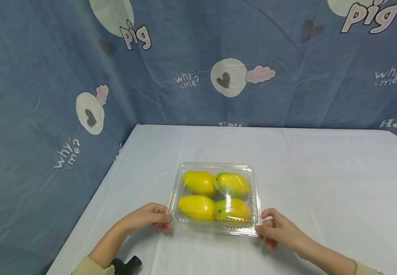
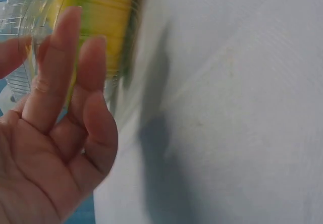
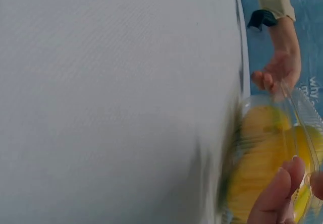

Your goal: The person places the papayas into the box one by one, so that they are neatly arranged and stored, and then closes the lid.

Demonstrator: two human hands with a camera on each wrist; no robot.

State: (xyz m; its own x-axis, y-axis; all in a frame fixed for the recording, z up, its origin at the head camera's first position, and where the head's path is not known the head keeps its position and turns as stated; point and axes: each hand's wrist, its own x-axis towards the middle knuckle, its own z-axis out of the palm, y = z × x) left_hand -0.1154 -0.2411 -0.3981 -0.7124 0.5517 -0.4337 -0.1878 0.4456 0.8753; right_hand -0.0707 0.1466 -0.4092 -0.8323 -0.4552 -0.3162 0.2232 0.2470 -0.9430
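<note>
A clear plastic clamshell box [image 1: 215, 227], its lid down, holds several yellow-green mangoes [image 1: 196, 207] in two rows. At the box's left edge, near the front, my left hand [image 1: 154, 214] pinches the rim between thumb and fingers. My right hand [image 1: 276, 228] pinches the front right corner of the same rim. In the left wrist view, the rear fingers of the left hand [image 2: 65, 138] extend beside the box's ribbed wall [image 2: 113, 37]. The right wrist view has the right fingertips [image 3: 276, 188] at the rim, with the left hand at the opposite side.
The box is over a table with a white cloth [image 1: 322, 183]. A blue printed curtain [image 1: 184, 46] hangs behind the table and along its left side. A black strap mount [image 1: 128, 265] sits at the left wrist, by the beige sleeve [image 1: 90, 267].
</note>
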